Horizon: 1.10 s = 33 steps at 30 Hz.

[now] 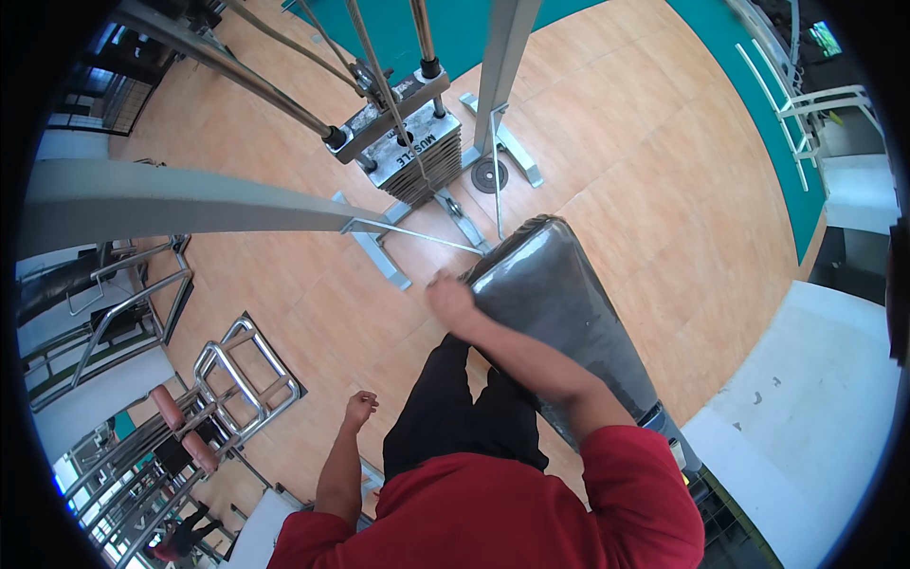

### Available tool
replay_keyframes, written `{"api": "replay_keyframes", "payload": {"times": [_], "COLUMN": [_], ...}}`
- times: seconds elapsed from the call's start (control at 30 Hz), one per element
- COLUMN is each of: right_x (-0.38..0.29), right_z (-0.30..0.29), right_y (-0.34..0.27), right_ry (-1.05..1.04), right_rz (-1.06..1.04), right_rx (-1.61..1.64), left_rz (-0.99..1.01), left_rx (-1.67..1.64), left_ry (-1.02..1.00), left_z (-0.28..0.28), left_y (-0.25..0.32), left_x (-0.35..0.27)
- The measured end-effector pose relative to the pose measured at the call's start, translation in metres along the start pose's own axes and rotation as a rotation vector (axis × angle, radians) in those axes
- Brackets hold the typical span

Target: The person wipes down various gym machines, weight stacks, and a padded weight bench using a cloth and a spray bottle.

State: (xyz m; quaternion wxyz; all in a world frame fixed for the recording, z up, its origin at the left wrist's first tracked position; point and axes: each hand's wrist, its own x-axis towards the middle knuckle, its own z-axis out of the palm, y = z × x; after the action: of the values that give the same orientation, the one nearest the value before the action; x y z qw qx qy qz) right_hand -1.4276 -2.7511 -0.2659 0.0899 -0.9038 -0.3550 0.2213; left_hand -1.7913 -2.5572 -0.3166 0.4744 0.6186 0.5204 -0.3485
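Note:
My right hand (pixel 451 302) reaches across in front of me, curled and blurred, beside the near-left edge of a black padded bench (pixel 561 306). Nothing shows in that hand; whether it touches the pad I cannot tell. The pad has a glossy cover, gathered at its far end. My left hand (pixel 361 407) hangs out to the left above the tiled floor, its fingers loosely bent around nothing visible. Beyond the bench stands a cable machine's weight stack (pixel 419 156), its top plate bearing writing, with steel guide rods (pixel 284 96) and a cable (pixel 380 71).
Grey frame uprights (pixel 185 203) (pixel 501 71) flank the stack. A round weight plate (pixel 489 175) lies near its foot. Chrome gym equipment (pixel 245 377) with brown pads stands left. At lower left is another person (pixel 181 537). A white surface (pixel 796 405) lies right.

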Motion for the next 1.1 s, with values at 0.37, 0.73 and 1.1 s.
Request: {"api": "replay_keyframes", "payload": {"times": [0.37,0.73,1.1], "right_x": [-0.032,-0.34,-0.37], "right_z": [-0.08,0.045,0.08], "right_y": [0.145,0.293,0.342], "right_ry": [0.362,0.357,0.275], "right_rz": [0.156,1.404,1.423], "right_rx": [0.151,0.322,0.339], "left_rz": [0.098,0.311,0.812], "left_rx": [0.071,0.038,-0.1], "left_ry": [-0.023,-0.064,0.343], "left_z": [0.007,0.051,0.146], "left_y": [0.032,0.074,0.242], "left_x": [0.02,-0.015,-0.048]}}
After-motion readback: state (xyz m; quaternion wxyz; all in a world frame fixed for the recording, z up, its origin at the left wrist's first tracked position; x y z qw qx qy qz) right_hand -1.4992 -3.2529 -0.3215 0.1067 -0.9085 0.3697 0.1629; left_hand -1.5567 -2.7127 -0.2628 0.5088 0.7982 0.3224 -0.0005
